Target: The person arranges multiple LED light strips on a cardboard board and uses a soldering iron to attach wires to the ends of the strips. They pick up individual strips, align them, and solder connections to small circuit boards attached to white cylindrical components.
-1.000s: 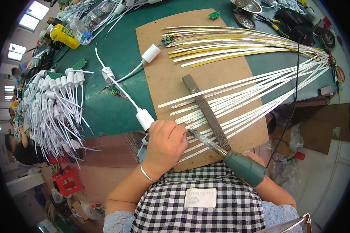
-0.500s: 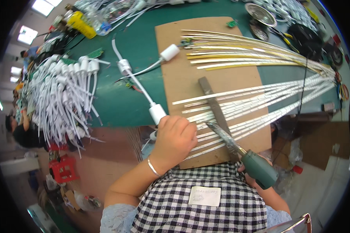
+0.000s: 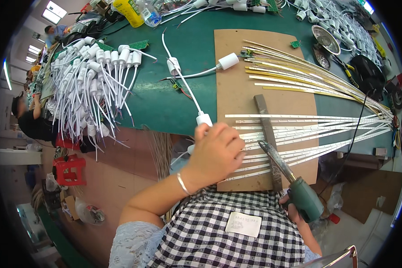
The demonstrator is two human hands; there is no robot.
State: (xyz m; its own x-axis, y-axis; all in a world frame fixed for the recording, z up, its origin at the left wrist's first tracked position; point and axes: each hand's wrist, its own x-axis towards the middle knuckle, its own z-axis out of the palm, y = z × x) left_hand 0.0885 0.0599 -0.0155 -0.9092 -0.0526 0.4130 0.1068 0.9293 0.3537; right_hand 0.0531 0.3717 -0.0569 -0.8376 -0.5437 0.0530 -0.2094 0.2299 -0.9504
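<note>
My left hand (image 3: pixel 218 151) is closed with its fingers curled at the left ends of white LED strips (image 3: pixel 295 128). A white cylindrical cap (image 3: pixel 204 119) with a white cable sits in its grip, its lower part hidden by the fingers. My right hand (image 3: pixel 292 211) wraps round the green handle of a soldering iron (image 3: pixel 306 200). The iron's tip is above the strips, just right of my left fingers, beside a dark flat bar (image 3: pixel 265 123) lying across them. A brown board (image 3: pixel 236 99) lies beneath the strips.
Yellowish strips (image 3: pixel 295 73) fan across the board's far part. A capped cable (image 3: pixel 228 61) lies at its left edge. A heap of capped white cables (image 3: pixel 98 76) hangs over the table's left side. A metal dish (image 3: pixel 326 39) and pliers (image 3: pixel 347 72) stand far right.
The whole view has swung, so the table and its things sit further right in the picture. Both hands keep nearly the same place over the board, still holding the cap and the iron.
</note>
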